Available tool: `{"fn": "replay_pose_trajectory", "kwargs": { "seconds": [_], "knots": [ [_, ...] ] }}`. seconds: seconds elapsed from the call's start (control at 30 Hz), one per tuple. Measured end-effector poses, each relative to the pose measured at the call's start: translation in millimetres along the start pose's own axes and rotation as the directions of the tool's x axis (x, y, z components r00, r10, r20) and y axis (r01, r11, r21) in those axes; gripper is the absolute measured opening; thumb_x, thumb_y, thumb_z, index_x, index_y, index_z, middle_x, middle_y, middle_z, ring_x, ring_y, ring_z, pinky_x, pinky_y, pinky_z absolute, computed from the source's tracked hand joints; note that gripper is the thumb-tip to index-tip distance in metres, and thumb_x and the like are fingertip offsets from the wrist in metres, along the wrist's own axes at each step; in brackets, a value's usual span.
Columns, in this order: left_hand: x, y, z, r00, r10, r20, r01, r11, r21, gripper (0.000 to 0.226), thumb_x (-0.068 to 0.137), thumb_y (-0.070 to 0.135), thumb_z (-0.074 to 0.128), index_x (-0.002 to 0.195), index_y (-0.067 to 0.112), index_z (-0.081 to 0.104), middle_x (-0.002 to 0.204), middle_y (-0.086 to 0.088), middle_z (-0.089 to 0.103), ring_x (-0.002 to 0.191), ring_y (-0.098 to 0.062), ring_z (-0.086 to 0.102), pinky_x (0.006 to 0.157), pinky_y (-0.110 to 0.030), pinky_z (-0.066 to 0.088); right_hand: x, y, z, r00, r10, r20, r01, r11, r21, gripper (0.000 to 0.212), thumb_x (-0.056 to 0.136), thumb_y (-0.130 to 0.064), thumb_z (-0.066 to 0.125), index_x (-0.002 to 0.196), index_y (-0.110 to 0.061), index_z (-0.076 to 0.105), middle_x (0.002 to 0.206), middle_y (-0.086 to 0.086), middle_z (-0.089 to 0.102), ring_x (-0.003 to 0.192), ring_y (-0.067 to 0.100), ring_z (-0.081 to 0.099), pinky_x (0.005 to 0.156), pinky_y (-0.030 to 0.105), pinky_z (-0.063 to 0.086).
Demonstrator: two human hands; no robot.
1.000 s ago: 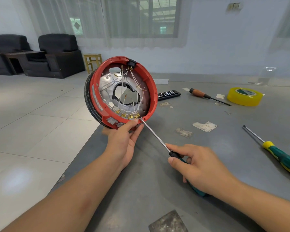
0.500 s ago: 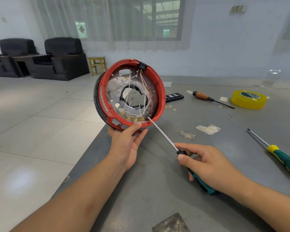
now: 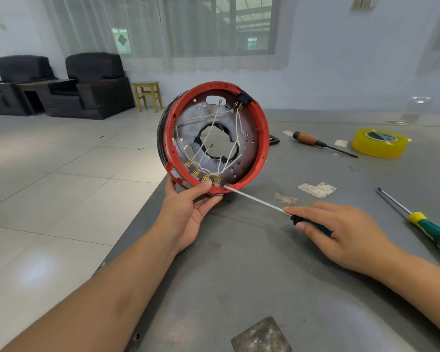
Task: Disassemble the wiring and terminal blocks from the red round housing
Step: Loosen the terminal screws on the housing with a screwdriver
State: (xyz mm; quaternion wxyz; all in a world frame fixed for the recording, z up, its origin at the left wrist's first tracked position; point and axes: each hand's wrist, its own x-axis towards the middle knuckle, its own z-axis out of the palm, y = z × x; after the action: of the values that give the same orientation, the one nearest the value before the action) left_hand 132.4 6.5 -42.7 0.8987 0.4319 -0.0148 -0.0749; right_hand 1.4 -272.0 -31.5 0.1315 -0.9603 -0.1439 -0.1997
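The red round housing (image 3: pixel 261 138) is held on edge at frame centre, its open face turned toward the camera, its bottom rim pinched by the left hand (image 3: pixel 188 214). It is judged rigid and light, best gripped by the rim. The white wires (image 3: pixel 229 153) and brass terminals (image 3: pixel 205 177) look delicate. The screwdriver (image 3: pixel 254 199), grasped by the right hand (image 3: pixel 341 232), points up-left, tip at the lower rim.

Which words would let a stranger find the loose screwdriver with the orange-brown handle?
Look across the grey table, beyond the red round housing. The screwdriver lies left of the yellow tape roll. Its handle is orange-brown; the other loose one's is green and yellow.
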Motion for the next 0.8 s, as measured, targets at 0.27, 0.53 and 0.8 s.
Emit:
{"fn": "replay_pose_trajectory", "kwargs": {
  "seconds": [0.27, 0.53, 0.8],
  "knots": [
    [0, 7, -9, 0.994, -0.027, 0.109, 0.018, 0.996, 0.086, 0.061, 0.092, -0.008, 0.069, 0.144, 0.019, 0.054, 0.106, -0.013, 0.078, 0.107, -0.041, 0.075, 0.095, -0.053, 0.061, 2, 5, 5, 1.000, -0.027, 0.006, 0.027, 0.999, 0.017, 0.034, 0.099, -0.036, 0.054, 0.131, -0.037, 0.065, 0.107, -0.018, 0.068, 0.093, 0.013, 0.068, 0.071, 0.041, 0.058],
    [1, 6, -9, 0.992, -0.041, 0.118, 0.029, 0.995, 0.100, 0.058, 0.093, -0.006, 0.069, 0.145, 0.014, 0.052, 0.108, -0.014, 0.078, 0.109, -0.041, 0.075, 0.091, -0.051, 0.062, 4, 10, 7, 0.999, -0.035, 0.007, 0.034, 0.996, 0.081, 0.033, 0.100, -0.037, 0.054, 0.131, -0.036, 0.066, 0.108, -0.019, 0.069, 0.096, 0.012, 0.067, 0.077, 0.040, 0.057],
    [0, 7, -9, 0.993, -0.045, 0.111, 0.034, 0.995, 0.099, 0.054, 0.094, -0.006, 0.067, 0.144, 0.012, 0.054, 0.108, -0.014, 0.078, 0.108, -0.041, 0.075, 0.095, -0.056, 0.060, 4, 14, 7, 0.999, -0.047, -0.014, 0.048, 0.989, 0.141, 0.035, 0.099, -0.038, 0.053, 0.130, -0.033, 0.068, 0.109, -0.018, 0.070, 0.099, 0.010, 0.068, 0.081, 0.040, 0.057]
  ]
}}
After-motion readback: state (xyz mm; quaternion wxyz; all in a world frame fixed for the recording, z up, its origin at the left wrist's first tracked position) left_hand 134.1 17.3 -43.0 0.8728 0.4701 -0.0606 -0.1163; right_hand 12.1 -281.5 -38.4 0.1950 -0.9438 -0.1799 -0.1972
